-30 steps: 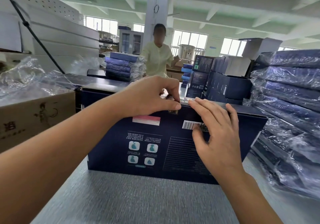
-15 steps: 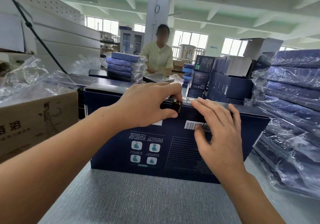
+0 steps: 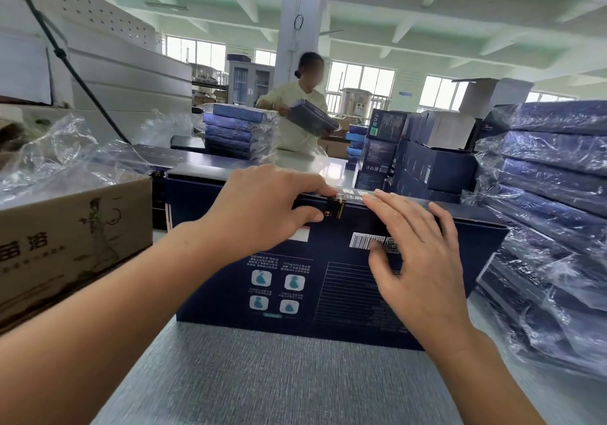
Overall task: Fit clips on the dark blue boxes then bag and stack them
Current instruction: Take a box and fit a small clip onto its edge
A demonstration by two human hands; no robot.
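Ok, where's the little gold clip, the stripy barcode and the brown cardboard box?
gold clip (image 3: 339, 208), head view, its metal front.
barcode (image 3: 364, 240), head view, its white stripes.
brown cardboard box (image 3: 75, 244), head view, its printed side.

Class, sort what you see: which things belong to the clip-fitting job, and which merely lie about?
Job: dark blue box; clip; left hand; right hand; bagged boxes.
Lying about: cardboard carton; loose plastic wrap.

Bare table (image 3: 279, 375) between cardboard carton (image 3: 75, 237) and bagged box stack (image 3: 551, 214).
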